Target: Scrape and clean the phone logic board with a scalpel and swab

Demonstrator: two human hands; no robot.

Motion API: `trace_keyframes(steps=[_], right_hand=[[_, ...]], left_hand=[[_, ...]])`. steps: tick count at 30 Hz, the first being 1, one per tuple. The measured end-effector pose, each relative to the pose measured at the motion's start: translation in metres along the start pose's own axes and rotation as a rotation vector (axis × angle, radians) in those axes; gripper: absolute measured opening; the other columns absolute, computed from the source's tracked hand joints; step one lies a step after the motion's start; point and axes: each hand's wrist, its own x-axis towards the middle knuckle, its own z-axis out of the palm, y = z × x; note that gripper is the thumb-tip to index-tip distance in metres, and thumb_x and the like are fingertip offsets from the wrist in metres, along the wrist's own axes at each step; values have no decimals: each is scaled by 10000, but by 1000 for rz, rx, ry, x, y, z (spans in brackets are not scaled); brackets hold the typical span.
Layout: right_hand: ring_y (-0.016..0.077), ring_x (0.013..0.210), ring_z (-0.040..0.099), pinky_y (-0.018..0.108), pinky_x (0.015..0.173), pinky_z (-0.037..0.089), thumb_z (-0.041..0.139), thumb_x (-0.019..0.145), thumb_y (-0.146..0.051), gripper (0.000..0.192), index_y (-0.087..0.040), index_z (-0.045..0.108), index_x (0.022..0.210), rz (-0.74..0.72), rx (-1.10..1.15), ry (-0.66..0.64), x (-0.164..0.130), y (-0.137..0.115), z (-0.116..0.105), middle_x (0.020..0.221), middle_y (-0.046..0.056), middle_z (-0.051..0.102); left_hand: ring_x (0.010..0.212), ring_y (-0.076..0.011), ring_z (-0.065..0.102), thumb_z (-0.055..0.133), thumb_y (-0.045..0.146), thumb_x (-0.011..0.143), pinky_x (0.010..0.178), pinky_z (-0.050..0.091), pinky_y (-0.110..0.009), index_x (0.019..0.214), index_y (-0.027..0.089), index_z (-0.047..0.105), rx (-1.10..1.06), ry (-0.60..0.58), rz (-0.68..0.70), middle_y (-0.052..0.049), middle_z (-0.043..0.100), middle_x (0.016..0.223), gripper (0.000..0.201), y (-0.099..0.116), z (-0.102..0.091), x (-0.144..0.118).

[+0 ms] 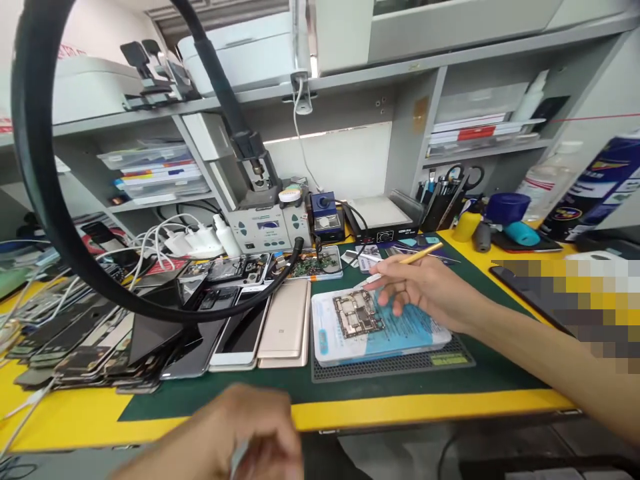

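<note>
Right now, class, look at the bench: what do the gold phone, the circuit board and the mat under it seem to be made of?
Gold phone: likely brushed metal back, going by its soft champagne sheen.
Circuit board: rigid laminate with silvery metal shields and bare contacts.
Mat: probably dark rubber or silicone, matte with a fine grid texture.
The right hand beside the board holds a yellow-handled tool.

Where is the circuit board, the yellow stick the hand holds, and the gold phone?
circuit board [356,313], head view, middle of the board.
yellow stick [423,253], head view, its yellow shaft.
gold phone [285,320], head view, middle of its back.
</note>
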Motion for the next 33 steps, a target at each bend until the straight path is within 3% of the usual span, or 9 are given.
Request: trace_keyframes(steps=[2,4,8,13,18,25,27,30,33], right_hand=[[179,648,745,222,467,611,776,940,-242,141,-107,785,899,-6,15,-19,-1,0,0,933,163,808],[180,660,751,221,476,612,787,934,-254,148,-109,779,906,-12,27,-39,-3,0,1,950,160,808],[183,676,761,224,490,617,828,900,-296,189,-119,775,943,-27,57,-90,-5,-1,0,966,138,808],[182,654,763,221,483,609,895,834,-348,281,-117,766,930,-47,116,-140,-6,-2,-2,917,114,805],[174,591,751,205,437,574,925,777,-437,414,-95,751,932,-41,125,-116,-6,-4,0,902,147,812],[158,599,749,201,445,571,916,772,-539,508,-115,719,972,-51,101,-100,-2,-6,-3,927,142,814],[152,598,746,197,446,567,915,775,-547,523,-113,709,981,-39,90,-113,-1,-4,-1,934,147,814],[156,576,742,193,424,549,928,736,-591,591,-99,704,973,-20,73,-137,-1,2,3,894,146,809],[159,550,734,187,402,526,939,687,-633,661,-89,704,981,-12,56,-137,0,8,7,845,138,804]], left_hand=[[777,-148,558,560,419,1039,656,401,-243,902,233,698,81,155,37,-17,676,858,269,38,-14,32],[710,-137,509,612,405,995,621,367,-251,914,227,722,100,308,141,-7,656,837,225,63,-22,65],[650,-139,484,694,444,893,578,339,-257,1040,179,746,-27,343,117,0,634,766,308,81,-27,117],[609,-119,422,741,498,825,556,299,-252,855,161,750,-137,241,102,14,598,679,338,82,-27,141],[605,-101,363,737,563,816,555,262,-240,757,162,696,-250,247,132,27,538,663,407,76,-25,143],[516,-87,217,724,748,795,504,173,-249,696,205,552,-365,302,134,96,293,530,578,58,-23,153],[528,-93,252,729,811,749,513,184,-252,682,205,545,-367,321,152,84,328,534,637,55,-19,158],[575,-102,306,766,845,680,545,216,-257,720,172,654,-358,318,179,54,421,585,684,54,-13,161],[586,-106,306,779,833,684,568,230,-265,709,155,697,-354,308,188,57,402,565,683,54,-10,161]])
